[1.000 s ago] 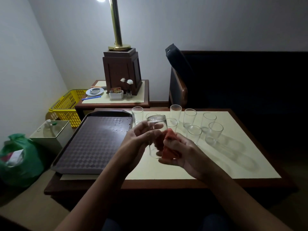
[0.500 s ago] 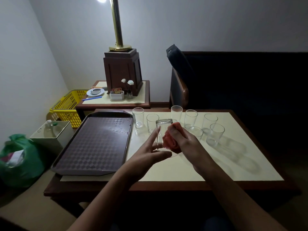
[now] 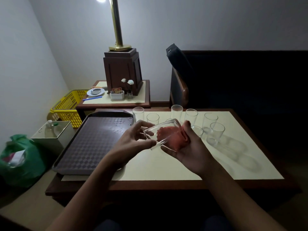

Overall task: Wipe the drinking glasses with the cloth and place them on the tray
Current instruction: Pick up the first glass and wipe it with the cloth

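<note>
- Drinking glass (image 3: 155, 132) is held tilted on its side above the table (image 3: 166, 165), just right of the tray (image 3: 93, 142).
- Its base is pinched by the left hand (image 3: 133, 145); the red cloth (image 3: 171, 138), pushed into its mouth, is gripped by the right hand (image 3: 193, 150).
- Other glasses (image 3: 215, 135) are stood upright behind.

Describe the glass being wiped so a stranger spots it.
On the cream-topped table, beside the brown tray, empty glasses stand upright. In front of them one glass is held in the air. Only it is tilted, with red cloth stuffed inside.
</note>
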Available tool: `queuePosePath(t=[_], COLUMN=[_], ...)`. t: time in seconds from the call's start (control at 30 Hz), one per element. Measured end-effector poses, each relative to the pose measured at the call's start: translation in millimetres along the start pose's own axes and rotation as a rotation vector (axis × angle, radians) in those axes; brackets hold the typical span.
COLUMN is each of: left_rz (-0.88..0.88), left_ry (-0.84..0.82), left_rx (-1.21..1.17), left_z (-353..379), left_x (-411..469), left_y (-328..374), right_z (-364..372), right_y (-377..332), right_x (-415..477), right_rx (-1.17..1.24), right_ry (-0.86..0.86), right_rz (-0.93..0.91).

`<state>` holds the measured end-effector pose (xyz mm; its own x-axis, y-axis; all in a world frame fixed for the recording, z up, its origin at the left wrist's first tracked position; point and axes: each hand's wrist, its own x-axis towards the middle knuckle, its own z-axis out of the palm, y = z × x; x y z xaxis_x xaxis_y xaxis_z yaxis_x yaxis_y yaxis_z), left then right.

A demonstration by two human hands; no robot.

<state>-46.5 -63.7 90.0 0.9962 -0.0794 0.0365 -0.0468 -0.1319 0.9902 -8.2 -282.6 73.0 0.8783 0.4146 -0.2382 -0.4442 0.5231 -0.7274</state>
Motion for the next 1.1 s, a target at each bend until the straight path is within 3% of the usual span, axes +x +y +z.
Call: queuePosePath(t=[0.1, 0.2, 0.27, 0.33, 0.4, 0.5, 0.57, 0.67, 0.73, 0.8, 0.9, 1.0, 1.07, 1.1], left_rz=[-0.041, -0.126, -0.227, -0.331, -0.365, -0.294, -0.130, 0.151, 0.198, 0.198, 0.126, -0.181, -0.370, -0.443], left_ry=[-0.091, -0.126, -0.117, -0.095, -0.057, -0.076, -0.077, -0.170, -0.264, -0.282, -0.132, 0.067, 0.118, 0.120], left_rx=[-0.059, -0.121, -0.191, -0.303, -0.439, -0.417, -0.235, -0.011, 0.012, 0.024, -0.070, -0.391, -0.518, -0.604], left_z=[-3.7, -0.7, 2.2, 3.8, 3.4, 6.2, 8.0, 3.3, 0.1, 0.1, 2.7, 9.0, 14.4, 15.6], left_x=[0.2, 3.0, 6.0, 8.5, 9.7, 4.7, 0.5, -3.9, -7.4, -9.6, -8.6, -3.3, -1.9, -1.9], left_y=[1.2, 2.6, 0.9, -2.7, -6.6, -0.3, 8.0, 16.6, 19.3, 17.5, 8.1, 8.1, 11.5, 13.5], right_z=[-0.3, 3.9, 3.8, -0.1, -8.5, -7.7, 3.4, 8.7, 4.1, 0.4, 0.4, 2.8, -1.8, -4.3], right_y=[-17.2, -29.9, -27.7, -14.8, -6.3, -12.2, -22.6, -39.3, -43.5, -43.5, -37.8, -30.6, -23.0, -21.3], right_x=[-4.7, -10.4, -13.9, -15.0, -12.0, -9.6, -10.5, -9.1, -7.7, -6.1, -4.4, -9.7, -7.2, -5.2], right_rx=[-0.143, -0.887, -1.349, -1.702, -1.898, -1.745, -1.439, -0.914, -0.648, -0.492, -0.626, -1.156, -1.555, -1.631], right_ry=[-0.127, -0.299, -0.275, -0.282, -0.346, -0.238, -0.145, -0.263, -0.306, -0.285, -0.230, -0.175, -0.139, -0.147], right_rz=[-0.053, -0.239, -0.418, -0.716, -0.943, -0.910, -0.566, 0.022, 0.246, 0.325, 0.100, -0.445, -0.845, -0.939])
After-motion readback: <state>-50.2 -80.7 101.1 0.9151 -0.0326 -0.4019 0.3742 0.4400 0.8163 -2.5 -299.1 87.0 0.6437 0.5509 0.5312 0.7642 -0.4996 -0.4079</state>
